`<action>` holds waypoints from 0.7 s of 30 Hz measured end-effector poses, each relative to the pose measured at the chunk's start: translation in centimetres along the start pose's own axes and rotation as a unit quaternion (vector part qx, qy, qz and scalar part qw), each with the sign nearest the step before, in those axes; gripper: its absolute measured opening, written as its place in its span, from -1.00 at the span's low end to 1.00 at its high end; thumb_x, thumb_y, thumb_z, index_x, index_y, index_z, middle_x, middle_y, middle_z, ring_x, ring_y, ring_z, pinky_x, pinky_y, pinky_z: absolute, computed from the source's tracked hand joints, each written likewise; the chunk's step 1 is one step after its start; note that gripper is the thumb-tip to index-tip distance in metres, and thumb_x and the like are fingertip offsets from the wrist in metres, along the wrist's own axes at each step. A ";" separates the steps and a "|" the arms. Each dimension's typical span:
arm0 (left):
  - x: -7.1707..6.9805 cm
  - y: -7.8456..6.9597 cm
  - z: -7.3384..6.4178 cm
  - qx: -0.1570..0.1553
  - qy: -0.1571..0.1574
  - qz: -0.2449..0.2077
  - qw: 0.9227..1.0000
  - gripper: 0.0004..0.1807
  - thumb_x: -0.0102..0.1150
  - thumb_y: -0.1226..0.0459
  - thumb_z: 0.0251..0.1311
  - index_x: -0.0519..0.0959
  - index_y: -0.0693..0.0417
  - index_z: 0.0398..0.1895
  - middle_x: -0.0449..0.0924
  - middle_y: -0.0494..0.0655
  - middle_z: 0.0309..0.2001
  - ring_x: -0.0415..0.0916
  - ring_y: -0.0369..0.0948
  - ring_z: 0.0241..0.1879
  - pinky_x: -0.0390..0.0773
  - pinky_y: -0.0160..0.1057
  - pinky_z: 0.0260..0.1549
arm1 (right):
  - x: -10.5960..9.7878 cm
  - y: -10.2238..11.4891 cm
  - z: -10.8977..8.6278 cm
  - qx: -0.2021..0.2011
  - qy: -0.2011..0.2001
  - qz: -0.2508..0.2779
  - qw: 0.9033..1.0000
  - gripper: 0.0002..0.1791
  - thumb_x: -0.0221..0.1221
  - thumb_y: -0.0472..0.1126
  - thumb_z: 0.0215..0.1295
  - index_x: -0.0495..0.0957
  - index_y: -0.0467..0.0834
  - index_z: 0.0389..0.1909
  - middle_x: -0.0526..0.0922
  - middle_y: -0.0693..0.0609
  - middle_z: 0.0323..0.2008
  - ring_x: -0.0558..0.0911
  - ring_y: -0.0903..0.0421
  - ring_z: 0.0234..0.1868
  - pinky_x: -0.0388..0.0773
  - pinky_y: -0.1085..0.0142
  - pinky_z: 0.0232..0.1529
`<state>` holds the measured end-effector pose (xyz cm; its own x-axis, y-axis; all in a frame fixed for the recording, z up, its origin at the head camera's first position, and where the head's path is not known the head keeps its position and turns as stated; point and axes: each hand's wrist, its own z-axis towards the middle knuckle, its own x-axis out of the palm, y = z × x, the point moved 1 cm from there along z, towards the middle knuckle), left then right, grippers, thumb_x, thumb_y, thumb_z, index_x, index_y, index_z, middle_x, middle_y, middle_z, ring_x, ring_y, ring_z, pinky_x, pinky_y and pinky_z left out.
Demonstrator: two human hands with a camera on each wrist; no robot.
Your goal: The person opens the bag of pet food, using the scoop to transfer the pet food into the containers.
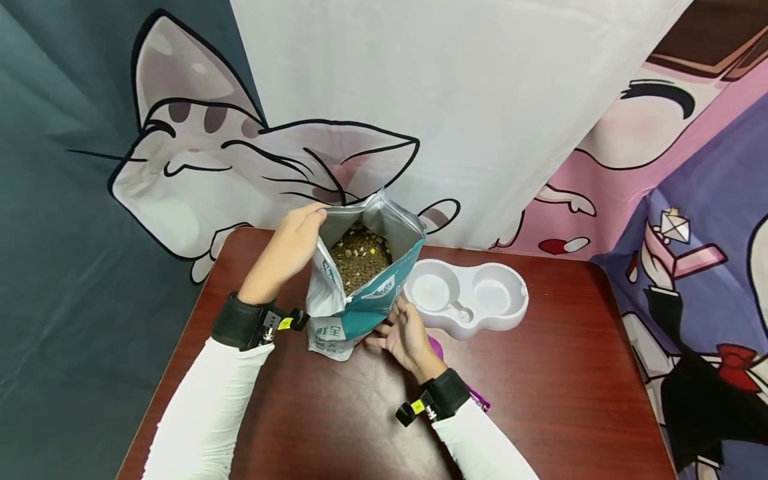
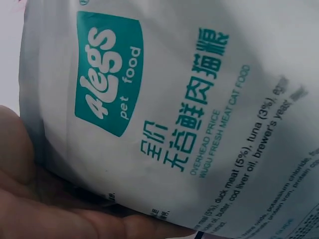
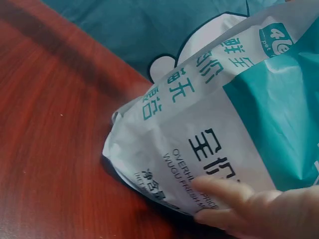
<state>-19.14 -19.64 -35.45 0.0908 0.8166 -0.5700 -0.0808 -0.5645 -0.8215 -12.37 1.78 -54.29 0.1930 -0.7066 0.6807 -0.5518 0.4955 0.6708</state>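
Note:
An unsealed cat food bag [image 1: 366, 320], white and teal with a silver lining, leans on the table with brown kibble [image 1: 360, 257] inside. My left hand [image 1: 292, 247] grips its upper left edge at the mouth. In the left wrist view, the fingers wrap round the side of the printed bag [image 2: 169, 99]. Low on the bag's right side, my right hand [image 1: 408, 337] presses with extended fingers. The right wrist view shows its fingertips against the lower front panel, beside the bag's bottom corner. The bag hides part of the left fingers.
A white double bowl [image 1: 467, 287] with two round wells stands just right of the bag. Some purple object [image 1: 479, 399] lies under my right forearm, mostly covered. The reddish-brown table [image 1: 558, 373] meets a cartoon-printed cloth [image 1: 480, 133] at its back edge.

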 end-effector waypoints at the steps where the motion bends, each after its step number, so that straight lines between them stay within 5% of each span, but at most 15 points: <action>1: -0.1 0.0 -0.1 0.002 -0.001 0.002 1.000 -0.50 -0.35 0.14 0.49 0.41 0.22 0.28 0.40 0.12 0.31 0.27 -0.03 0.35 0.26 0.02 0.35 | 0.0 -0.1 0.1 -0.003 0.000 0.006 1.000 -0.37 -0.46 0.11 0.49 -0.25 0.12 0.53 -0.07 -0.22 0.51 0.03 -0.45 0.43 0.04 -0.44 0.27; 5: -0.4 -0.2 -0.4 0.010 0.003 0.008 1.000 -0.49 -0.34 0.14 0.49 0.39 0.23 0.30 0.39 0.13 0.32 0.26 -0.02 0.37 0.24 0.02 0.37 | 0.1 -0.4 0.6 -0.008 0.005 0.020 1.000 -0.27 -0.58 0.35 0.44 -0.35 0.15 0.53 -0.13 -0.26 0.51 -0.03 -0.48 0.43 0.03 -0.43 0.29; 11: -0.2 -0.8 -0.7 0.031 0.025 0.040 0.998 -0.49 -0.37 0.12 0.50 0.36 0.15 0.35 0.37 0.08 0.34 0.26 -0.05 0.38 0.26 0.02 0.36 | 0.5 -1.4 1.7 0.014 0.009 0.053 0.998 -0.20 -0.61 0.45 0.36 -0.38 0.19 0.53 -0.16 -0.25 0.52 -0.03 -0.45 0.45 -0.01 -0.42 0.31; 16: 0.2 -1.9 -1.2 0.070 0.033 0.095 0.992 -0.54 -0.33 0.15 0.49 0.46 0.08 0.26 0.52 0.01 0.20 0.44 -0.11 0.17 0.40 -0.02 0.22 | 1.0 -2.7 3.4 0.051 0.023 0.132 0.990 -0.02 -0.41 0.59 0.22 -0.23 0.12 0.54 -0.17 -0.23 0.53 -0.07 -0.43 0.47 -0.04 -0.42 0.33; 21: 0.8 -2.6 -1.9 0.110 0.059 0.139 0.982 -0.58 -0.31 0.18 0.48 0.52 0.00 0.17 0.60 -0.11 0.07 0.50 -0.20 0.10 0.45 -0.09 0.18 | 2.2 -4.5 5.6 0.078 0.075 0.192 0.975 -0.11 -0.30 0.55 0.23 0.05 0.16 0.48 0.13 -0.08 0.47 0.15 -0.18 0.46 0.11 -0.28 0.36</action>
<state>-16.94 -17.79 -33.80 0.1489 0.6070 -0.7807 -0.3303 -0.7136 -0.6178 -14.03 -4.81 -57.49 0.0573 -0.3960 0.9164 -0.7218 0.6177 0.3121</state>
